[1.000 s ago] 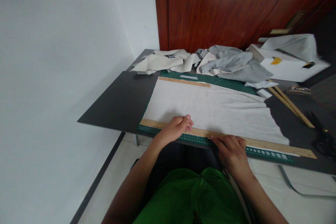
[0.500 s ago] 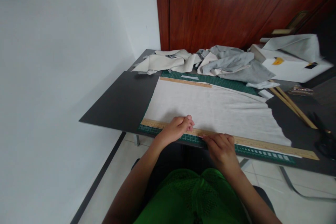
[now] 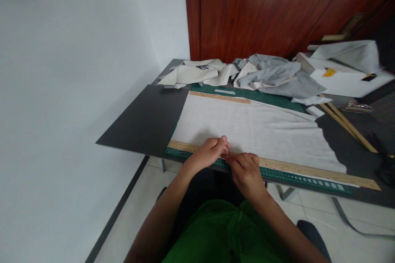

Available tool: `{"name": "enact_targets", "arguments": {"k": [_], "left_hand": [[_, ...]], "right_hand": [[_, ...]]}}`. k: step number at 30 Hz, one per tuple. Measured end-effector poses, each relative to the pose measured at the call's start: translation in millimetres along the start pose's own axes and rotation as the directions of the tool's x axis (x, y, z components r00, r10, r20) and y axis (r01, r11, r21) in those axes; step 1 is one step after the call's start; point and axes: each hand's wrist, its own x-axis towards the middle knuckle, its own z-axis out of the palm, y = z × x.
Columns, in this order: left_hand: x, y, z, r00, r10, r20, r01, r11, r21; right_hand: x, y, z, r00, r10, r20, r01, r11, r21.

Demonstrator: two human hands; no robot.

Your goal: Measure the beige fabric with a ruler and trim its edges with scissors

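A long wooden ruler (image 3: pixel 308 169) lies along the near edge of a white cloth (image 3: pixel 247 125), which is spread over a green cutting mat (image 3: pixel 273 173). My left hand (image 3: pixel 212 151) rests on the ruler left of centre, its fingers curled inward; whether anything is inside them is hidden. Close beside it, my right hand (image 3: pixel 246 169) is at the ruler's near edge. Its thumb and fingers are pinched together near the left fingertips. What they grip, if anything, is too small to make out. A shorter wooden ruler (image 3: pixel 219 97) lies along the cloth's far edge.
Grey and off-white fabric pieces (image 3: pixel 274 72) are heaped at the table's back, beside a white box (image 3: pixel 339 76). Wooden strips (image 3: pixel 348 125) and dark scissors (image 3: pixel 387 166) lie at the right. A white wall (image 3: pixel 77 70) stands on the left, a wooden door (image 3: pixel 262 8) behind.
My right hand has slid left along the ruler's near edge, up to my left hand. The left hand stays in place on the ruler. The view has shifted slightly.
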Motion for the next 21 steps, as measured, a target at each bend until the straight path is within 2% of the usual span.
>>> {"name": "enact_targets", "arguments": {"k": [6,12,21], "left_hand": [[-4.3,6.9,-2.0,1.0,-0.021,-0.002,0.021,0.999,0.033],[-4.3,3.8,-2.8,1.0,0.004,0.002,-0.004,0.999,0.043],[-11.7,7.2,-9.5,0.989,0.056,0.137,-0.059,0.998,0.016]], "right_hand": [[8.1,-8.1,9.8,1.0,-0.004,-0.025,0.005,0.999,0.036],[7.1,-7.6,14.1,0.999,0.039,-0.036,-0.035,0.994,0.1],[4.3,1.8,15.0,0.993,0.117,-0.007,-0.112,0.965,0.236]]}}
